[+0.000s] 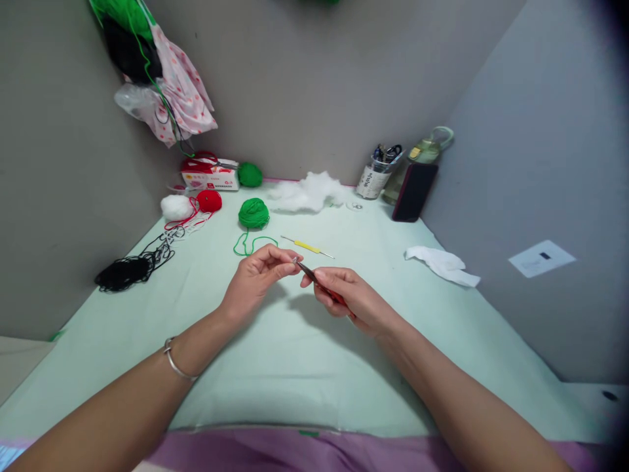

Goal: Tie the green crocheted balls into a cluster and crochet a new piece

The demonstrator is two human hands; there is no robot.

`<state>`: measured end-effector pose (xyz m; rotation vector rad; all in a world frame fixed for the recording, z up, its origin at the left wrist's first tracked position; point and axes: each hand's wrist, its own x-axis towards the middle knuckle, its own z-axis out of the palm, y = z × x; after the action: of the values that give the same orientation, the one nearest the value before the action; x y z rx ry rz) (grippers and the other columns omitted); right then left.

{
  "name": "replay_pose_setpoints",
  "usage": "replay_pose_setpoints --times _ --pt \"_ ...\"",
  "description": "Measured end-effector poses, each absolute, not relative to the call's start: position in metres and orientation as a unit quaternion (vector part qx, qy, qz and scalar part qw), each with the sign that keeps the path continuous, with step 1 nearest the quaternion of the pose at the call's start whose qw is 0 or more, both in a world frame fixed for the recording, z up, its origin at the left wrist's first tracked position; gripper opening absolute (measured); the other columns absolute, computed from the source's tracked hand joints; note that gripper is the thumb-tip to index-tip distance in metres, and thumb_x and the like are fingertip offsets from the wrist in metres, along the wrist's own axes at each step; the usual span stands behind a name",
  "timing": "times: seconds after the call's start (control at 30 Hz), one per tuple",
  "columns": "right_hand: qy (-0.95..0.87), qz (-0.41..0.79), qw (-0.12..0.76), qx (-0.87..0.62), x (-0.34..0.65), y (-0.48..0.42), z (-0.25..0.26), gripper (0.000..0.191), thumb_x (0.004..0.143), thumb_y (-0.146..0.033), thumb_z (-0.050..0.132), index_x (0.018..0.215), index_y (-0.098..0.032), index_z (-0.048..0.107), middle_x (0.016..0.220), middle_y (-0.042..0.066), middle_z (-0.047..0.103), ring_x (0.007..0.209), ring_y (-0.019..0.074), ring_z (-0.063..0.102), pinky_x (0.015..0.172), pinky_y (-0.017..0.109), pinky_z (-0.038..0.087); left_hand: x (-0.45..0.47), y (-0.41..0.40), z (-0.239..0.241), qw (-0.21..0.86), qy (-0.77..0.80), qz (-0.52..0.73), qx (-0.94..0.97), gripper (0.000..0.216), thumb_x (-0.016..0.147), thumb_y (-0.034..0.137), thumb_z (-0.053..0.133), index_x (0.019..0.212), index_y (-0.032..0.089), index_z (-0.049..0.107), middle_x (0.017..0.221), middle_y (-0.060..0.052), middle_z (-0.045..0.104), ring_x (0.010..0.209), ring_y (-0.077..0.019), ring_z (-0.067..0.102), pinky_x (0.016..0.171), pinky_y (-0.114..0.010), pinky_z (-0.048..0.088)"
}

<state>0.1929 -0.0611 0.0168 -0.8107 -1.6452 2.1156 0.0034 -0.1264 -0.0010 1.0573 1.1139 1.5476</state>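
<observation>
Over the middle of the table, my left hand [260, 275] pinches a small shiny piece [295, 260], perhaps metal, between thumb and fingertips. Its exact kind is too small to make out. From the right, my right hand [346, 294] grips pliers [308, 271] with dark jaws and red handles, mostly covered by my fingers. The jaw tips meet the small piece at my left fingertips. Just beyond my hands lies a yellow-handled crochet hook [307, 246]. A green yarn ball [253, 214] sits behind my left hand, its loose strand trailing toward my fingers.
Black yarn [122, 273], white yarn [177, 207] and red yarn [209, 201] lie left. Red scissors rest on a box [211, 178] beside another green ball [250, 174]. White stuffing [309, 193], a pen cup [372, 181], a phone [415, 193], a bottle [425, 152] and white cloth [442, 265] lie farther right.
</observation>
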Motion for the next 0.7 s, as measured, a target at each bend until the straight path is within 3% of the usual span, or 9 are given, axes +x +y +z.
replay_pose_setpoints --times 0.7 --pt "-0.599 0.714 0.189 -0.308 0.1925 -0.0608 0.0158 0.041 0.088 -0.055 0.063 0.092 -0.015 0.071 0.058 -0.007 0.037 0.049 0.0060 0.020 0.047 0.026 0.012 0.0024 -0.1272 -0.0026 0.457 0.464 0.603 0.461 0.015 0.083 0.030 0.076 0.082 0.018 0.066 0.101 -0.003 0.069 0.091 -0.0176 0.068 0.093 -0.034 0.050"
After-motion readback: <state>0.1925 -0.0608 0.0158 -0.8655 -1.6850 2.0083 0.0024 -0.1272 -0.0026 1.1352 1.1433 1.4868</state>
